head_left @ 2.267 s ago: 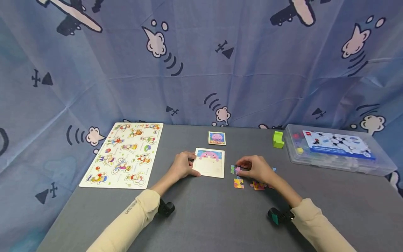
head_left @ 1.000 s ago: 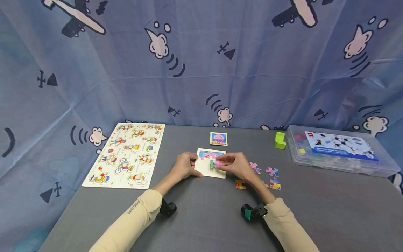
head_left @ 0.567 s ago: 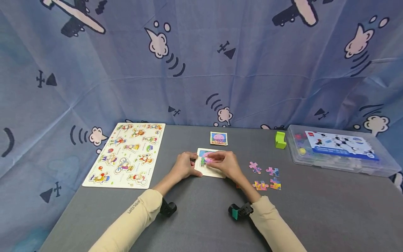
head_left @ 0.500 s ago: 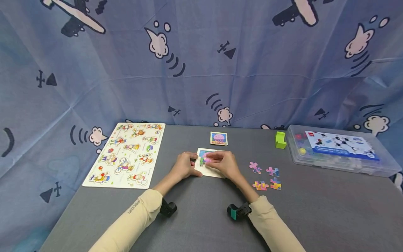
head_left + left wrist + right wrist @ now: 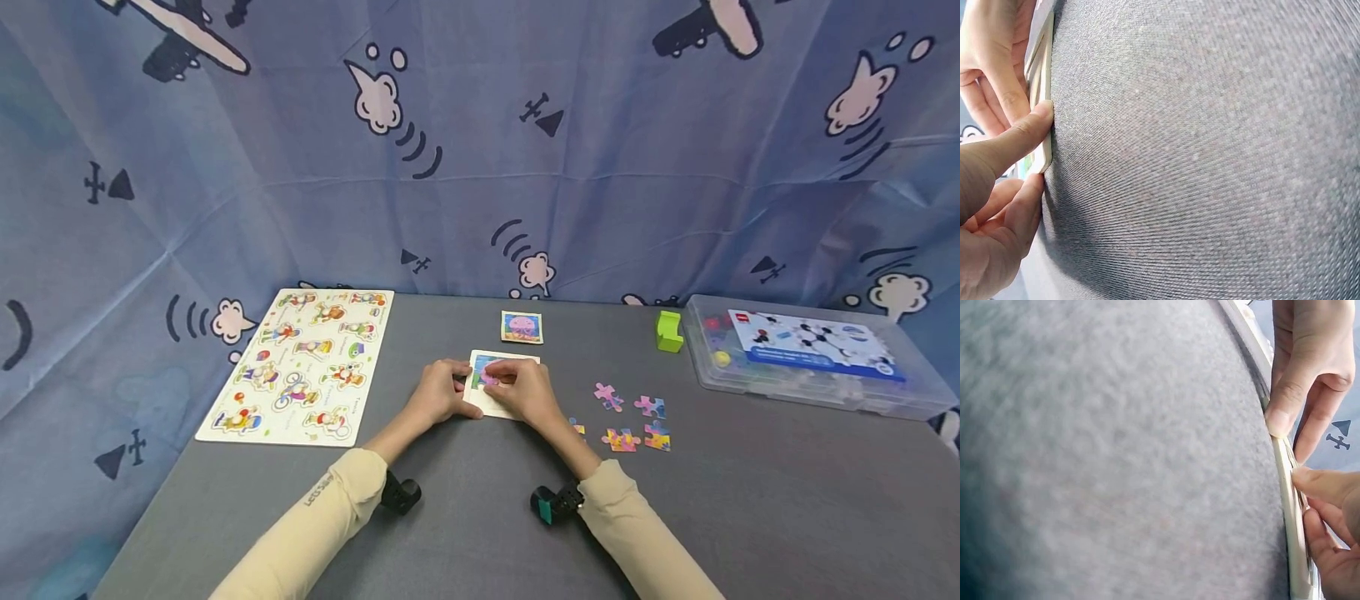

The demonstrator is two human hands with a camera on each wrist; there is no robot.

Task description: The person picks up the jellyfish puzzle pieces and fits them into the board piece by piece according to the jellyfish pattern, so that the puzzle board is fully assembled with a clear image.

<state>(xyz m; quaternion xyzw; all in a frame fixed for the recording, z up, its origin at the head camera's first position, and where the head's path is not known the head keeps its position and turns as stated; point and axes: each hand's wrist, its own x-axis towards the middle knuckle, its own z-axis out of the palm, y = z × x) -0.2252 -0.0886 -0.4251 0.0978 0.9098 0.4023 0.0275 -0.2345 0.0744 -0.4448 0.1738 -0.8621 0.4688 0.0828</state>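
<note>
My left hand (image 5: 438, 393) grips the left edge of a small, pale puzzle tray (image 5: 495, 406), its thumb on the near corner. The tray lies flat on the table, its upper part filled with blue and pink picture pieces. Over the tray, my right hand (image 5: 527, 390) has thumb and fingertips together on a pink and green jigsaw piece (image 5: 487, 381), partly hidden by the fingers. Both wrist views show the tray's rim (image 5: 1048, 75) edge-on, with the left thumb (image 5: 1280, 419) pressed on it.
Several loose jigsaw pieces (image 5: 621, 440) lie right of the tray. Behind it sits a small octopus picture (image 5: 522, 327). A large picture board (image 5: 300, 367) lies left; a green block (image 5: 668, 332) and clear plastic case (image 5: 817, 358) stand at right.
My right hand has carried the pink and green piece left from the loose pieces onto the tray, then slightly further up and left. My left hand keeps its grip on the tray.
</note>
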